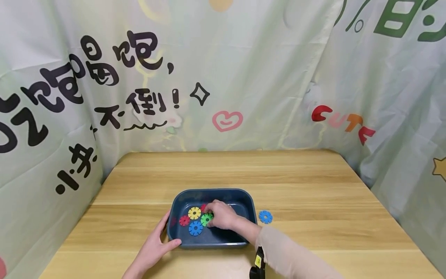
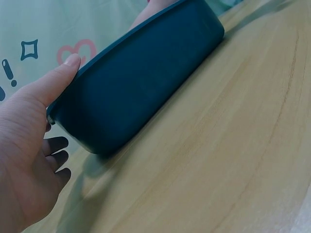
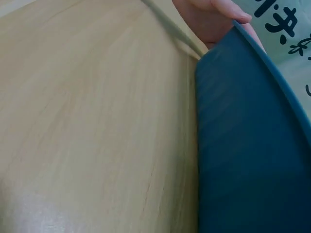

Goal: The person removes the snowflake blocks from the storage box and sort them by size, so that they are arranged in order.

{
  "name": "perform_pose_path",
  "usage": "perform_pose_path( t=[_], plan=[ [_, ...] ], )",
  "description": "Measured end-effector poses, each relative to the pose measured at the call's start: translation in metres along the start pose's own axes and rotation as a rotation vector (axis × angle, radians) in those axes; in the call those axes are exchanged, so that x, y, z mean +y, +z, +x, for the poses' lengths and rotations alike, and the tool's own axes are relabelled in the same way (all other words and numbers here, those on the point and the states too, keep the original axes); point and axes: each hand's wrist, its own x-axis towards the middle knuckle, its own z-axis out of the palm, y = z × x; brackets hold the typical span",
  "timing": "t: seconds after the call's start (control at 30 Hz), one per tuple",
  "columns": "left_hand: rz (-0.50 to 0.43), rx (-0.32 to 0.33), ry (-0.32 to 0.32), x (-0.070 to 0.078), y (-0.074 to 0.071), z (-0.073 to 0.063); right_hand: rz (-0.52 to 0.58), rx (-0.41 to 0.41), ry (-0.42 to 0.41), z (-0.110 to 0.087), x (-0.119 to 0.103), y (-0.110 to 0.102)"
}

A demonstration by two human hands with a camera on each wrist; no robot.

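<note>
Lying between right fingers (image 1: 212, 207) and thumb (image 1: 212, 224), green disc (image 1: 205, 219), inside tray (image 1: 209, 245)

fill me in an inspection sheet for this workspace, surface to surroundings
Surface: wood-grain table, with the tray standing on it.
Job's things: dark blue tray; inside, notched discs including yellow disc, blue disc, green disc and red disc; a loose blue disc lies right of the tray.
Clutter: nothing seen.
Hands: left hand holds the tray's near left corner; right hand is at the green disc, grip unclear.
Cables: nothing seen.
Surroundings: printed cloth behind and on both sides, with a pink heart; black device by the right sleeve.
</note>
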Motion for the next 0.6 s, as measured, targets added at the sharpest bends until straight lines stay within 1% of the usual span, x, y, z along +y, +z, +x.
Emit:
perform_pose_path(
  t=[0.13,0.33,0.47,0.6],
  plan=[
    [-0.005,0.003,0.012,0.000,0.000,0.001,0.025,-0.005,0.005,0.001,0.000,-0.002],
    [-0.021,0.004,0.023,0.000,0.000,0.001,0.140,0.000,-0.029,0.001,0.004,-0.006],
    [-0.024,0.007,0.026,-0.001,0.000,0.000,0.299,-0.016,-0.016,0.000,0.007,-0.010],
    [-0.017,0.005,0.017,-0.002,-0.001,0.000,0.451,-0.013,0.014,-0.005,0.009,-0.021]
  ],
)
